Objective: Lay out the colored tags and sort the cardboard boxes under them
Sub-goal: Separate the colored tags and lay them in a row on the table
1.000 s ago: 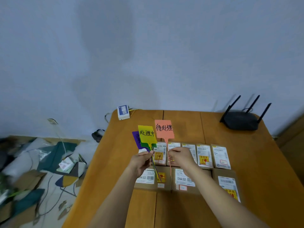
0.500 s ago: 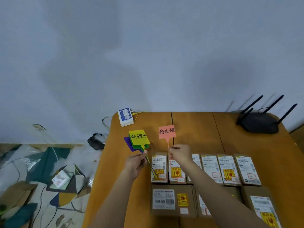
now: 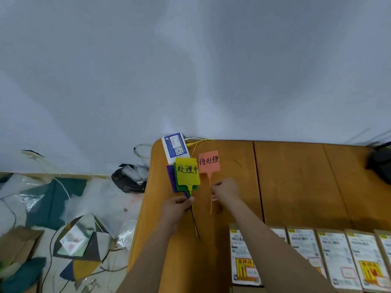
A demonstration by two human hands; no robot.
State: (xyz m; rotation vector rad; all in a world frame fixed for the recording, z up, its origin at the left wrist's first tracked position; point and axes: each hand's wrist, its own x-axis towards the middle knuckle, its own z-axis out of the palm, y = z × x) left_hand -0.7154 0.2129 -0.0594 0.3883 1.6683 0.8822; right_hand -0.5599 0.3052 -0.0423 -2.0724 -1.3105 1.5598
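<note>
Bare wooden table (image 3: 296,187) open between the far edge and the row of flat cardboard boxes (image 3: 330,256) along the near side; rounded left corner close by the tags. Left hand (image 3: 175,210) grip pinched on thin stems of a fanned stack, yellow tag (image 3: 187,173) over green and purple. Right hand (image 3: 225,190) grip curled round the pink tag (image 3: 209,161) stem. Flat rectangular tag heads pointing away toward the wall, stems running back toward the person
</note>
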